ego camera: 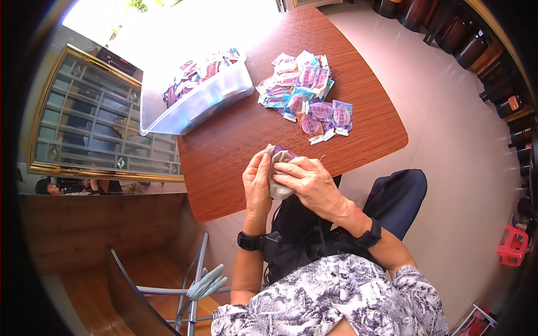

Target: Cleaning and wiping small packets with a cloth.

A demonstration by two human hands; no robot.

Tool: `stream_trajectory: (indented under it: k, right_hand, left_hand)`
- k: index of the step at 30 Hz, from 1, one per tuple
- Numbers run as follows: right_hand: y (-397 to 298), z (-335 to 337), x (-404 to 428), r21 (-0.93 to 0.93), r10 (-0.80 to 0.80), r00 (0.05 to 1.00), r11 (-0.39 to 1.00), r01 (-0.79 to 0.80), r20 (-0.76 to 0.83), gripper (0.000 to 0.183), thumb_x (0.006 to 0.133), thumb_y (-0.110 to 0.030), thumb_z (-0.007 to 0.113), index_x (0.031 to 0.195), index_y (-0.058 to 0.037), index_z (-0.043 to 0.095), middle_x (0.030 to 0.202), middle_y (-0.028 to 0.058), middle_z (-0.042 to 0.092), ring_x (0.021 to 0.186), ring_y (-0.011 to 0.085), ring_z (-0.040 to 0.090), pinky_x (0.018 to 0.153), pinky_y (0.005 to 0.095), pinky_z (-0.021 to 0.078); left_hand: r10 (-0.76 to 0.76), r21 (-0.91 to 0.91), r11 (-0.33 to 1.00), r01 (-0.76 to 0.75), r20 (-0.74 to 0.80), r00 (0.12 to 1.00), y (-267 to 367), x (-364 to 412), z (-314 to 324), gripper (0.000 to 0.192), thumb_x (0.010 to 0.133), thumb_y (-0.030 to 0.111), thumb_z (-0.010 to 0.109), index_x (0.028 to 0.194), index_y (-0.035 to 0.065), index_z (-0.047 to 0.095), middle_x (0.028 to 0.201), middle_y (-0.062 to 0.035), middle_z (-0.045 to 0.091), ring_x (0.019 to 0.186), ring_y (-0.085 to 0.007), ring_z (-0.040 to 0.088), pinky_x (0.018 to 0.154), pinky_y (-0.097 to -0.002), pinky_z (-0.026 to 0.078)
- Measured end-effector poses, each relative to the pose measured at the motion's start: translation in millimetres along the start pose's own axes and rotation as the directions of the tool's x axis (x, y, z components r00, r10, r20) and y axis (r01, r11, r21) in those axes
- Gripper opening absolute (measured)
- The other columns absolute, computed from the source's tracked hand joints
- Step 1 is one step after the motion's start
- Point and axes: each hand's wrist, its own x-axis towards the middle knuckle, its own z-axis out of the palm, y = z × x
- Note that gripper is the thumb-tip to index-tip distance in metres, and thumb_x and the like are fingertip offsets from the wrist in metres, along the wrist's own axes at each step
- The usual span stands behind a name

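Observation:
Between my two hands, just off the near edge of the brown wooden table [227,168], is a small pale cloth-like pouch [280,190] with a purple part at its top. My left hand [257,180] pinches its upper left edge between thumb and fingers. The fingers of my right hand [309,178] lie bent over its face and right side. Beyond my hands, a loose pile of purple, blue and orange printed sachets [309,75] rests on the table. A translucent plastic bin [210,101], tilted in the view, holds many more sachets [189,80] at the table's left side.
A grey glove [207,282] hangs on a metal frame [195,269] at lower left. A gold-framed glass panel [105,113] stands left of the table. Dark jars [470,48] line the right wall, with a red plastic stool [512,245] below. My knee [399,201] is right of the table's near edge.

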Motion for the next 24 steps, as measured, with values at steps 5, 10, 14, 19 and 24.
stream_trajectory:
  k: [5, 10, 14, 19, 24]
  right_hand:
    - [9.7, -19.1, -19.5, 0.044, 0.138, 0.989, 0.989, -0.14, 0.051, 0.028, 0.077, -0.006, 0.06, 0.102, -0.0117, 0.069, 0.111, -0.0006, 0.064, 0.104, 0.0203, 0.055, 0.088, 0.0363, 0.0415]
    - [18.6, -34.5, -32.1, 0.193, 0.291, 0.951, 0.944, -0.267, -0.109, 0.036, 0.071, 0.001, 0.06, 0.104, -0.0103, 0.069, 0.107, 0.0065, 0.066, 0.098, 0.0263, 0.058, 0.087, 0.0378, 0.0454]
    - [24.7, -37.6, -35.2, 0.434, 0.42, 0.895, 0.842, -0.32, -0.154, 0.036, 0.074, 0.006, 0.057, 0.107, -0.0054, 0.068, 0.109, 0.0122, 0.066, 0.1, 0.0285, 0.061, 0.089, 0.0361, 0.0488]
    - [22.9, -44.8, -33.6, 0.559, 0.497, 0.86, 0.749, -0.355, -0.119, 0.038, 0.077, 0.01, 0.053, 0.11, -0.0038, 0.067, 0.11, 0.0122, 0.065, 0.1, 0.0215, 0.064, 0.087, 0.0305, 0.051]
    - [25.6, -41.6, -35.8, 0.532, 0.47, 0.874, 0.775, -0.34, -0.126, 0.038, 0.077, 0.01, 0.054, 0.11, -0.0035, 0.067, 0.11, 0.0118, 0.065, 0.101, 0.0202, 0.063, 0.088, 0.0301, 0.0504]
  left_hand:
    - [0.025, -0.053, 0.998, -0.027, -0.035, 0.999, -2.2, -2.1, 3.2, 0.02, 0.097, 0.011, 0.052, 0.116, 0.003, 0.057, 0.112, -0.0077, 0.063, 0.1, -0.0143, 0.063, 0.088, -0.0308, 0.053]
    - [0.123, -0.063, 0.991, -0.12, 0.05, 0.991, 0.3, -3.4, 0.0, 0.009, 0.095, 0.007, 0.054, 0.103, 0.0031, 0.058, 0.115, -0.0157, 0.062, 0.104, -0.0212, 0.062, 0.091, -0.0337, 0.053]
    - [0.24, 0.039, 0.968, -0.249, 0.156, 0.958, 3.9, -2.6, 4.4, 0.005, 0.091, 0.002, 0.058, 0.092, 0.0039, 0.063, 0.121, -0.0151, 0.06, 0.108, -0.0198, 0.059, 0.093, -0.0328, 0.05]
    - [0.397, 0.268, 0.86, -0.433, 0.18, 0.9, 13.4, -0.4, 6.8, 0.01, 0.085, 0.001, 0.066, 0.079, 0.0072, 0.072, 0.106, -0.002, 0.058, 0.1, -0.0128, 0.055, 0.086, -0.0259, 0.046]
    - [0.146, 0.349, 0.91, -0.223, 0.234, 0.961, 20.0, -6.2, -15.2, 0.01, 0.088, -0.001, 0.062, 0.088, 0.0032, 0.07, 0.09, -0.0006, 0.06, 0.085, -0.0107, 0.059, 0.081, -0.0232, 0.046]
